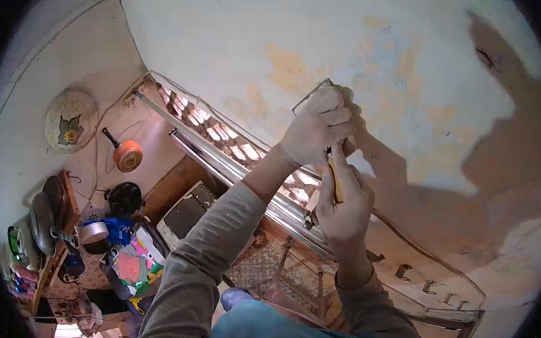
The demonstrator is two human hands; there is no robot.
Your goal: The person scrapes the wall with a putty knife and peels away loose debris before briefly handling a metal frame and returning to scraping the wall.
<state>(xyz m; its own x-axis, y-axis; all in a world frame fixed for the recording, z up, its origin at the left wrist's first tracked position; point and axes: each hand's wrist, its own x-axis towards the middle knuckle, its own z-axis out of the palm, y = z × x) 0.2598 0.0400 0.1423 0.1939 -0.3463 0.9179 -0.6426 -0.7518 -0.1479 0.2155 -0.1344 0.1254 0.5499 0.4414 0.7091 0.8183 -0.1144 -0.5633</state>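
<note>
- Left hand [317, 127] up top, fingers curled over the blade of the scraper [335, 180], pressing it flat against the patchy plaster surface [412, 85];
- Right hand [344, 212] just below and touching the left, wrapped tight round the wooden handle;
- My read: a scraping pass, mid-stroke, at the edge of the yellow and blue patches;
- The next push, I'd judge, calls for even pressure from both hands and a shallow blade angle; too steep and the edge could gouge.

Two hands show: one left hand [316, 129] and one right hand [344, 212], with one scraper [336, 184]. There is also one orange pan [127, 155], one round plaque [71, 121] and one monitor [186, 213].
</note>
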